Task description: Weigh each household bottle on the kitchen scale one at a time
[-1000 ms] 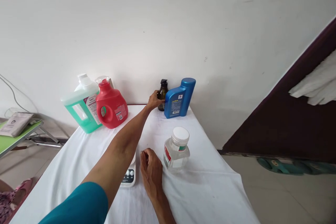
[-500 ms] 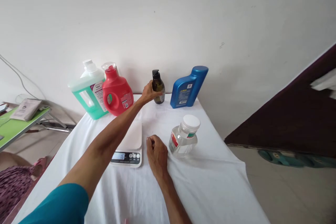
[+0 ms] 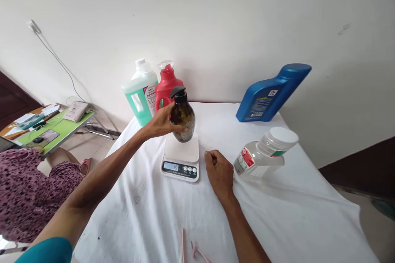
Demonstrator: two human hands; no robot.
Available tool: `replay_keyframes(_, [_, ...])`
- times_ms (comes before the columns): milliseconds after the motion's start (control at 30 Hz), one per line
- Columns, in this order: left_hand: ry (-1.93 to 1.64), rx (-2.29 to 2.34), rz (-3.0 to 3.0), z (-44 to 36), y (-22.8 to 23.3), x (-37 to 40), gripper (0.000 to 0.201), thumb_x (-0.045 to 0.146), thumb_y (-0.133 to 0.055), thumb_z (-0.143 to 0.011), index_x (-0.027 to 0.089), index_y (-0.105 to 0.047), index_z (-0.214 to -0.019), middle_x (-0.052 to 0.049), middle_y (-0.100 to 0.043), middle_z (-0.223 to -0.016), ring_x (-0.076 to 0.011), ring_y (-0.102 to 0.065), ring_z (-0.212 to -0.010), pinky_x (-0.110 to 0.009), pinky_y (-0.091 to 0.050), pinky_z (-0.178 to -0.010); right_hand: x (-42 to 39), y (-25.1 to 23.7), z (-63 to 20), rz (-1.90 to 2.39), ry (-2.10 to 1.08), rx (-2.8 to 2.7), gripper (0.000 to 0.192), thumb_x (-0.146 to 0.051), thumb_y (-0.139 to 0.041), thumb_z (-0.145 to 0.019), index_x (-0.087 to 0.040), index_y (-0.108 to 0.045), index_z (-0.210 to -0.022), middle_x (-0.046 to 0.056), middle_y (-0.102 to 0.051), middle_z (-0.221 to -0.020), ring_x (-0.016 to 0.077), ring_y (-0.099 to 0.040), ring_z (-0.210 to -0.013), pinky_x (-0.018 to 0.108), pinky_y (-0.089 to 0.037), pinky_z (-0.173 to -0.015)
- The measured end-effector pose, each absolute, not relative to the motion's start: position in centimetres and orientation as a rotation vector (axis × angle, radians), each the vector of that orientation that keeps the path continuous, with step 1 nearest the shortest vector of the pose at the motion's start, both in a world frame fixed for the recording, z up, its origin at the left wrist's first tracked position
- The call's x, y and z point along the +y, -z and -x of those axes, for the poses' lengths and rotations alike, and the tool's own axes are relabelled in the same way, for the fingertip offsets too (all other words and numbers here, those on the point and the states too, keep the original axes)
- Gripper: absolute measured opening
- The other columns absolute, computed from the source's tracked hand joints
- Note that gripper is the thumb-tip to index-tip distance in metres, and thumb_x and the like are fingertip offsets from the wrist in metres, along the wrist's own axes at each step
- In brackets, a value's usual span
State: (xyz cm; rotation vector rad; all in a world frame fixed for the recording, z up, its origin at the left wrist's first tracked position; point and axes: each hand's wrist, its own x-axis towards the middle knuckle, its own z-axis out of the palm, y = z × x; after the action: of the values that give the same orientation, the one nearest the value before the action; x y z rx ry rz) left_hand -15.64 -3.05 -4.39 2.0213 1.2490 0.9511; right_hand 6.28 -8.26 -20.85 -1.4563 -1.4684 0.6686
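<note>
My left hand (image 3: pixel 165 122) is wrapped round a dark brown pump bottle (image 3: pixel 182 117), upright over the back of the white kitchen scale (image 3: pixel 181 154). Whether the bottle's base touches the plate I cannot tell. The scale's small display (image 3: pixel 170 167) seems to read 15. Just right of the scale, my right hand (image 3: pixel 219 172) rests on the white cloth in a loose fist, with nothing showing in it. Close beside that fist stands a clear jar (image 3: pixel 256 160) with a white lid and a red and green label.
Behind the left hand stand a green liquid jug (image 3: pixel 140 94) and a red detergent bottle (image 3: pixel 168 84). A blue bottle (image 3: pixel 271 96) is at the back right by the wall. Thin pink items (image 3: pixel 197 250) lie at the front edge. A person in a patterned garment (image 3: pixel 27 189) sits at left, near a green table (image 3: pixel 61 131).
My left hand has brought the pump bottle from the back of the table toward me, over the scale. My right fist stays beside the scale. The view has turned left.
</note>
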Motion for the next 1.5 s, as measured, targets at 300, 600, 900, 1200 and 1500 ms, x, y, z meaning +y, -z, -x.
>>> replay_keyframes(300, [-1.079,1.251,-1.983,17.5,6.5,-5.0,0.045,0.023,-0.092,-0.065,0.022,-0.072,-0.104,-0.004,-0.075,-0.095,-0.0240,-0.071,-0.082,-0.031,-0.056,-0.067,-8.5,20.3,-6.6,1.481,-0.664,-1.505,0.036,-0.054,-0.047,-0.090,-0.025,-0.056,-0.071,0.001,-0.059,-0.059,0.0200,-0.053,-0.057,0.033,-0.038,-0.062])
replay_keyframes(600, [-1.047,1.254,-1.997,17.1,7.0,-5.7,0.042,0.017,-0.087,-0.069,0.022,-0.068,-0.105,-0.003,-0.072,-0.097,-0.0228,-0.068,-0.085,-0.031,-0.054,-0.071,-8.5,19.9,-6.4,1.522,-0.679,-1.516,0.037,-0.056,-0.048,-0.088,-0.025,-0.058,-0.072,0.002,-0.060,-0.060,0.0208,-0.055,-0.059,0.033,-0.039,-0.064])
replay_keyframes(900, [-1.262,1.229,-1.648,18.8,10.1,-6.7,0.060,0.055,-0.086,-0.079,0.024,-0.067,-0.126,-0.011,-0.071,-0.132,-0.0296,-0.069,-0.122,-0.040,-0.056,-0.101,-8.7,19.7,-6.4,1.565,-0.693,-1.525,0.038,-0.057,-0.050,-0.087,-0.024,-0.062,-0.075,0.004,-0.065,-0.064,0.0233,-0.060,-0.064,0.035,-0.042,-0.068])
replay_keyframes(1200, [-1.604,1.438,-1.038,20.4,19.1,-6.6,0.058,0.076,-0.054,-0.094,0.019,-0.063,-0.101,-0.008,-0.069,-0.093,-0.0184,-0.072,-0.080,-0.033,-0.059,-0.076,-8.4,20.2,-6.4,1.548,-0.661,-1.541,0.034,-0.055,-0.053,-0.086,-0.024,-0.062,-0.074,0.003,-0.064,-0.061,0.0218,-0.057,-0.061,0.034,-0.041,-0.065])
replay_keyframes(1500, [-1.540,1.391,-1.184,21.3,19.3,-7.8,0.062,0.080,-0.054,-0.093,0.019,-0.065,-0.096,-0.006,-0.068,-0.082,-0.0170,-0.068,-0.070,-0.031,-0.056,-0.063,-8.6,19.9,-6.2,1.569,-0.667,-1.521,0.035,-0.056,-0.053,-0.085,-0.023,-0.062,-0.074,0.002,-0.062,-0.060,0.0205,-0.057,-0.061,0.034,-0.042,-0.065])
